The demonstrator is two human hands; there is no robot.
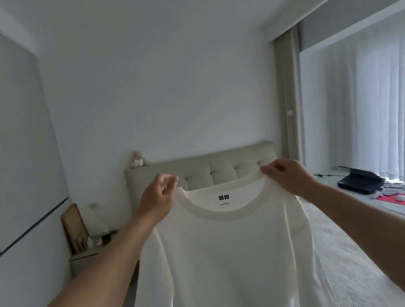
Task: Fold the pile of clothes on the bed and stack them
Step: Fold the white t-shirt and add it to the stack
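A white short-sleeved T-shirt (230,264) hangs upright in the air in front of me, its round collar and a small black neck label facing me. My left hand (159,200) pinches the shirt's left shoulder beside the collar. My right hand (290,177) pinches the right shoulder. Both arms are stretched forward at about headboard height. The shirt hangs down over the bed (355,270) and hides most of it. No pile of other clothes shows in this view.
A grey tufted headboard (227,165) stands against the far wall with a small plush toy (138,159) on its left end. A bedside table (83,259) is at the left. At the right, a window ledge (402,203) carries a laptop (359,179) and a red mat.
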